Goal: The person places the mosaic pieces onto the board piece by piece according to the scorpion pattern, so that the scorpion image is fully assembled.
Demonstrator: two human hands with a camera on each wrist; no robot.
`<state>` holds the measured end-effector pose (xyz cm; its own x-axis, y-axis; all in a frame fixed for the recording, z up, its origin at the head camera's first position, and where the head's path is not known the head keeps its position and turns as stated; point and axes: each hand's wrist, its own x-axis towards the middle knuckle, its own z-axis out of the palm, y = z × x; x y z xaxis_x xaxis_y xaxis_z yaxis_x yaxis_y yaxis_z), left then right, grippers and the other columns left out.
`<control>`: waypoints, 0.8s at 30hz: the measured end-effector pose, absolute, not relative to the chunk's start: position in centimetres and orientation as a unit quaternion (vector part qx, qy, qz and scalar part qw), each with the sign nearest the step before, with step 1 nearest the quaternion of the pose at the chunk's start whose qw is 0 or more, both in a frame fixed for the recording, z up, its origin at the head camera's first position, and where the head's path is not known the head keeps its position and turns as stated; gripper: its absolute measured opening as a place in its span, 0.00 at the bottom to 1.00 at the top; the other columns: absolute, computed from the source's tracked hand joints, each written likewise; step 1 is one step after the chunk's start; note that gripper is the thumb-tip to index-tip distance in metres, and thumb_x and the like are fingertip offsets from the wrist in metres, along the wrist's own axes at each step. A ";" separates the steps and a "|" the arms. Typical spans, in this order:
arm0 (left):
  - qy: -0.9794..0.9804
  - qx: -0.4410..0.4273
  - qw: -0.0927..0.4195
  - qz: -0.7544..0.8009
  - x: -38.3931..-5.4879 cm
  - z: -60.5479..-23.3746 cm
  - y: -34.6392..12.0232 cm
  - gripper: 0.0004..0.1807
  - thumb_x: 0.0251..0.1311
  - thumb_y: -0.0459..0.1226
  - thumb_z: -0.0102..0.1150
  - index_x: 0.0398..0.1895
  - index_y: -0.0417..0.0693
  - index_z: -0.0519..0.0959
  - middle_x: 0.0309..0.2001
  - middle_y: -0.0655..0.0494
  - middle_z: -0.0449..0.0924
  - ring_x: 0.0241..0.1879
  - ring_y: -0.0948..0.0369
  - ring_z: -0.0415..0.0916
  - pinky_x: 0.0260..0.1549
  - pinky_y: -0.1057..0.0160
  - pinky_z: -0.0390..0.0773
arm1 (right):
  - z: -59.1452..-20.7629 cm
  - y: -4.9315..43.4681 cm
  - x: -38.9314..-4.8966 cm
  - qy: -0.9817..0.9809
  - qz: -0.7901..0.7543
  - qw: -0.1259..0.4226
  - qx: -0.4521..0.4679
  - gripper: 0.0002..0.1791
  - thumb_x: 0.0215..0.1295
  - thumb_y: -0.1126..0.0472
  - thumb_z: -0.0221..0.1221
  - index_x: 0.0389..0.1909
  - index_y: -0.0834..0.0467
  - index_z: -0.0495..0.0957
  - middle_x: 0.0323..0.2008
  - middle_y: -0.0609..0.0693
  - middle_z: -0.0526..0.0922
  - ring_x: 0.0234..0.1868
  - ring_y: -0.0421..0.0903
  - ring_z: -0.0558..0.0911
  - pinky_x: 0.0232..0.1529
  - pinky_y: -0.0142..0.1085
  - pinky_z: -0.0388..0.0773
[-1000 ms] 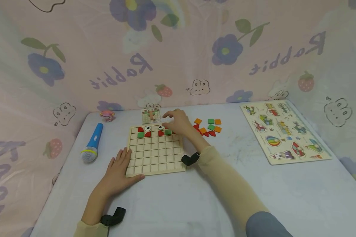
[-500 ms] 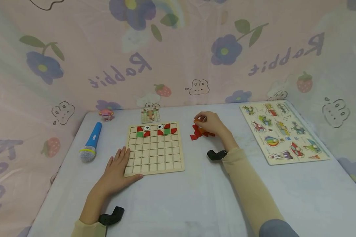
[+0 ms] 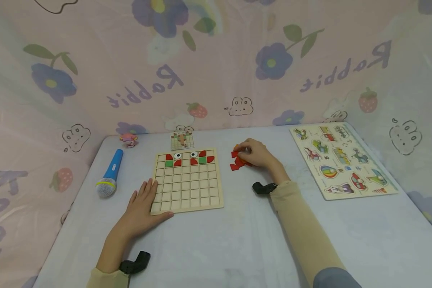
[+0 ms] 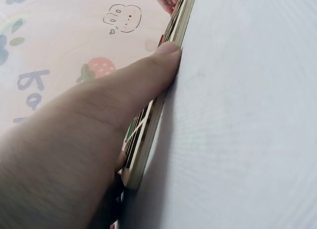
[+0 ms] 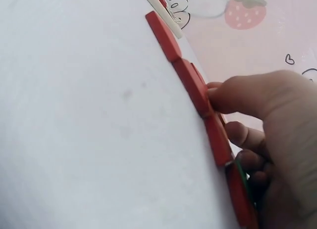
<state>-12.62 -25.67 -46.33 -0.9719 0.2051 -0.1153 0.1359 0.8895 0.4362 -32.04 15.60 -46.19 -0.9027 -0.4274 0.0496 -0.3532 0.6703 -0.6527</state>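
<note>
The grid board [image 3: 186,185] lies flat on the white surface [image 3: 201,248]. At its left near corner rests the left hand [image 3: 138,214], with straight, slightly parted fingers along the left edge and the thumb against the near edge; these fingers hold nothing. To the right of the board, the right hand [image 3: 255,154] is bent over a cluster of loose red pieces [image 3: 239,162], the curled thumb and index finger close together at the pieces. I cannot tell whether one is pinched between them. An orange piece [image 3: 236,147] shows at that hand's far side, and a green piece [image 5: 242,172] shows beneath it in the right wrist view.

In the board's two farthest rows sit two groups of red and green tiles, each with a round eye piece [image 3: 178,156]. Just beyond the board lies a small pattern card [image 3: 182,140]; beyond and left of it, a pink figurine [image 3: 129,140]. A blue toy microphone [image 3: 109,172] lies left of the board, a picture puzzle [image 3: 340,176] well to its right.
</note>
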 end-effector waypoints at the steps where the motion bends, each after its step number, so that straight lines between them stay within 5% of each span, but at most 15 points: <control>1: 0.969 0.088 0.079 0.219 -12.6 -46.3 -25.7 0.68 0.60 0.71 0.63 0.87 0.38 0.43 0.86 0.37 0.37 0.85 0.38 0.33 0.79 0.30 0.37 | -46.2 15.5 -32.0 0.913 -0.343 0.054 -0.213 0.15 0.70 0.61 0.63 0.55 0.52 0.89 0.45 0.52 0.81 0.43 0.50 0.74 0.43 0.41 0.70; 24: 0.968 0.085 0.082 0.220 -12.6 -46.1 -25.5 0.68 0.60 0.71 0.64 0.87 0.39 0.43 0.86 0.37 0.38 0.85 0.38 0.33 0.79 0.30 0.36 | -46.6 15.0 -31.9 0.917 -0.326 0.052 -0.224 0.19 0.71 0.56 0.66 0.60 0.50 0.87 0.48 0.54 0.80 0.47 0.51 0.75 0.51 0.44 0.72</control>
